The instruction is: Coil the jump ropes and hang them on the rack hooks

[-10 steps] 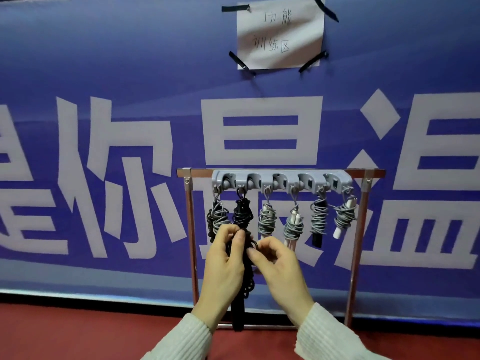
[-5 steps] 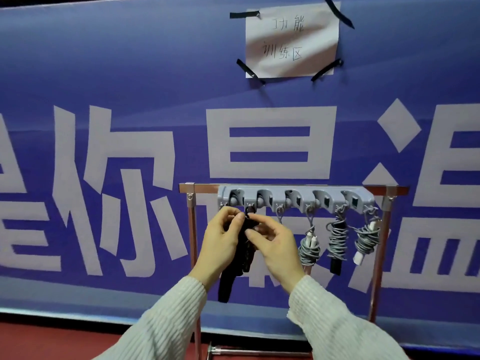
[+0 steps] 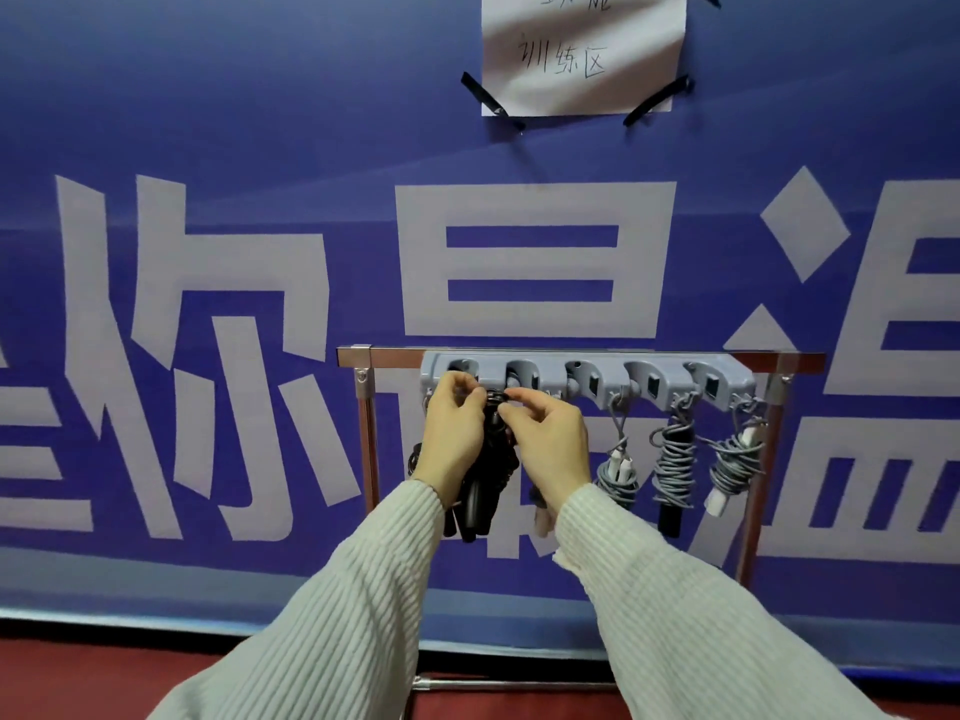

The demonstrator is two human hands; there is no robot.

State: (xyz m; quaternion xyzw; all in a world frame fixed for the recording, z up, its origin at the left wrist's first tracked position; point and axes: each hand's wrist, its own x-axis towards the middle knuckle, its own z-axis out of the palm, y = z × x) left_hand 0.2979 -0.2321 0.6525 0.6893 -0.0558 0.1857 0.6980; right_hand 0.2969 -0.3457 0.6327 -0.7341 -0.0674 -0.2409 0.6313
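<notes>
Both hands met at the grey hook strip on a metal rack. The left hand and the right hand each pinched, with curled fingertips, the top loop of a coiled black rope, holding it up against the hooks between them. The bundle hung down between the wrists, its handles pointing down behind the white ribbed sleeves; whether the loop sat on a hook could not be told. To the right of the right hand, three coiled grey ropes dangled from their own hooks, well apart from the fingers. Behind the hands stretched a blue banner with large pale characters, and above them a taped paper note.
</notes>
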